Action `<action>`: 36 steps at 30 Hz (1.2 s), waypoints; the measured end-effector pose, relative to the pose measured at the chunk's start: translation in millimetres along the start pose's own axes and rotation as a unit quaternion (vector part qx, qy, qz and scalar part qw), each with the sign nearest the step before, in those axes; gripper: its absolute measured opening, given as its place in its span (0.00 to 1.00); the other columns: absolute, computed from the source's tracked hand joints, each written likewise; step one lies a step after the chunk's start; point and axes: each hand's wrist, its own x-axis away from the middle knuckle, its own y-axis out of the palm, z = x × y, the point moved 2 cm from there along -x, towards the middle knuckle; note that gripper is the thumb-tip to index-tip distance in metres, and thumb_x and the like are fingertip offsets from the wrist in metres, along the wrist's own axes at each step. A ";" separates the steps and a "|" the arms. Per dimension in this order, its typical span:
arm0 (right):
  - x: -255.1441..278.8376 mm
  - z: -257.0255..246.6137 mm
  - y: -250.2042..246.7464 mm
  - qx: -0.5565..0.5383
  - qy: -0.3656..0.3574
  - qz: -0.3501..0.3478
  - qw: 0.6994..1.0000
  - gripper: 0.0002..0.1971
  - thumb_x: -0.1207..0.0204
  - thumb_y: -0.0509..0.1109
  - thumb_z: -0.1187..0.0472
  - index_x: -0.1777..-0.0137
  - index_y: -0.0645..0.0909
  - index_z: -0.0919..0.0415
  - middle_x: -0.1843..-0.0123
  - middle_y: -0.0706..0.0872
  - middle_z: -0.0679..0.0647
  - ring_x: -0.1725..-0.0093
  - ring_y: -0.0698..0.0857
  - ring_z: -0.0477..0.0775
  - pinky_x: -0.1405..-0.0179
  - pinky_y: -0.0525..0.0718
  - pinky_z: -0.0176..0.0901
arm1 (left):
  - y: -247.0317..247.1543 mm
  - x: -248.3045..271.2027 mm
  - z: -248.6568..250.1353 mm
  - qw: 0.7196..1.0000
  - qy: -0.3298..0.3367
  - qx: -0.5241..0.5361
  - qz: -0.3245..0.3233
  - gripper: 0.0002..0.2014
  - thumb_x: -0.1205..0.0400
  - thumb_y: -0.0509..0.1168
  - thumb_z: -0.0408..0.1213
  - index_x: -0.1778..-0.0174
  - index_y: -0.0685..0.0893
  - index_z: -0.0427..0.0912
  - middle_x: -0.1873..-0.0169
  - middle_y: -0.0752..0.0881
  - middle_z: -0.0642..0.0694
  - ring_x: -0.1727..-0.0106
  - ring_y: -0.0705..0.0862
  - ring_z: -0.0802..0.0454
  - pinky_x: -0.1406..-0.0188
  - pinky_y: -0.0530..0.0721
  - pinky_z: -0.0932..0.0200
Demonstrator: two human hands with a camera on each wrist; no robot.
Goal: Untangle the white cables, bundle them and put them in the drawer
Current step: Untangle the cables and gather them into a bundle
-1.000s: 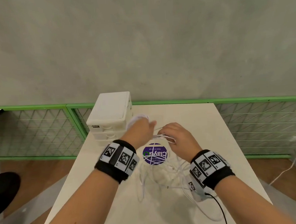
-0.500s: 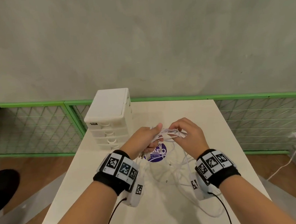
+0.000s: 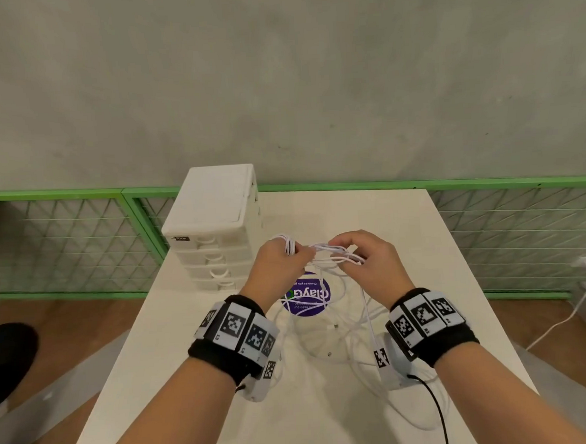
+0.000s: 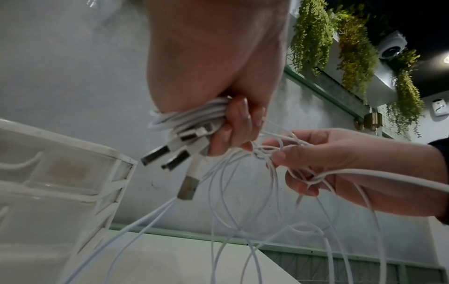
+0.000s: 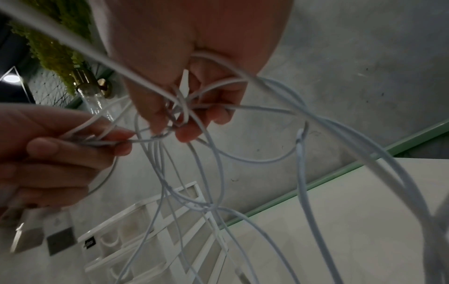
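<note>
Both hands are raised above the table, holding the white cables (image 3: 331, 253) between them. My left hand (image 3: 280, 260) grips a coiled bunch of cable (image 4: 189, 117) with several USB plugs (image 4: 170, 153) sticking out below the fingers. My right hand (image 3: 366, 262) pinches a knot of thin strands (image 5: 179, 113) just right of the left fingers. Loose loops (image 3: 343, 335) hang down onto the table. The white drawer unit (image 3: 217, 233) stands at the table's back left, all its drawers closed.
A round purple sticker (image 3: 306, 296) lies on the white table (image 3: 423, 248) under the hands. A green mesh fence (image 3: 63, 242) runs behind the table below a grey wall. Another white cord (image 3: 581, 300) trails on the floor at right.
Both hands have risen from the table and moved slightly nearer, lifting the tangle. The right hand now pinches the strands close to the left hand's coiled bunch.
</note>
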 end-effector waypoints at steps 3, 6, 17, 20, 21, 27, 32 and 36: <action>0.7 -0.7 0.1 -0.024 0.040 -0.066 0.997 0.17 0.35 0.76 0.45 0.46 0.82 0.43 0.48 0.83 0.42 0.56 0.81 0.38 0.53 0.79 0.31 | 0.7 -4.7 -2.8 0.999 0.029 -0.015 0.027 0.14 0.20 0.67 0.37 0.66 0.78 0.31 0.79 0.77 0.44 0.79 0.74 0.53 0.72 0.73 0.54; 3.9 2.7 -0.2 -0.099 0.064 -0.052 0.992 0.15 0.22 0.62 0.44 0.45 0.84 0.49 0.46 0.85 0.46 0.50 0.83 0.42 0.50 0.79 0.33 | 5.0 -5.8 -6.9 0.996 0.058 -0.059 0.043 0.18 0.21 0.66 0.40 0.65 0.76 0.26 0.72 0.79 0.29 0.70 0.78 0.35 0.65 0.80 0.41; -2.9 15.5 0.1 -0.021 0.171 -0.051 0.984 0.05 0.31 0.78 0.59 0.65 0.84 0.51 0.62 0.87 0.44 0.59 0.83 0.44 0.55 0.76 0.33 | 13.6 -10.2 -16.0 0.988 0.082 -0.120 0.049 0.20 0.19 0.67 0.46 0.70 0.80 0.33 0.75 0.83 0.36 0.71 0.82 0.41 0.66 0.81 0.47; -5.1 11.3 1.6 0.041 0.131 -0.034 0.990 0.05 0.26 0.72 0.59 0.62 0.81 0.52 0.58 0.80 0.42 0.54 0.77 0.39 0.55 0.70 0.32 | 14.5 -13.0 -21.9 0.990 0.074 -0.113 0.041 0.20 0.22 0.69 0.52 0.65 0.85 0.36 0.71 0.87 0.37 0.68 0.86 0.43 0.64 0.83 0.50; -6.0 9.1 1.7 0.027 0.126 -0.031 0.991 0.06 0.24 0.70 0.61 0.61 0.79 0.52 0.58 0.79 0.43 0.55 0.77 0.41 0.55 0.70 0.33 | 15.0 -14.6 -25.6 0.990 0.068 -0.117 0.040 0.22 0.22 0.69 0.53 0.66 0.85 0.35 0.72 0.86 0.36 0.69 0.85 0.42 0.65 0.82 0.49; -7.7 -7.4 0.7 -0.058 0.159 -0.090 0.981 0.04 0.21 0.66 0.57 0.53 0.81 0.55 0.72 0.77 0.44 0.70 0.75 0.44 0.63 0.73 0.33 | 14.5 -16.7 -49.0 0.985 0.031 -0.159 0.059 0.26 0.18 0.65 0.48 0.78 0.71 0.35 0.82 0.72 0.42 0.78 0.70 0.48 0.74 0.68 0.56; -9.2 -3.7 -1.4 -0.008 0.170 -0.090 0.981 0.11 0.18 0.62 0.57 0.48 0.86 0.56 0.76 0.80 0.43 0.74 0.77 0.37 0.64 0.74 0.30 | 6.0 -13.5 -48.7 0.980 0.052 -0.177 0.078 0.26 0.17 0.64 0.46 0.79 0.70 0.35 0.82 0.68 0.43 0.78 0.68 0.47 0.71 0.70 0.51; -11.1 -3.1 -2.1 0.037 0.199 -0.155 0.967 0.15 0.17 0.55 0.66 0.38 0.82 0.60 0.69 0.83 0.47 0.66 0.78 0.50 0.60 0.77 0.40 | 1.4 -11.3 -47.3 0.978 0.063 -0.184 0.072 0.24 0.17 0.64 0.46 0.78 0.69 0.38 0.81 0.64 0.45 0.78 0.64 0.50 0.73 0.66 0.56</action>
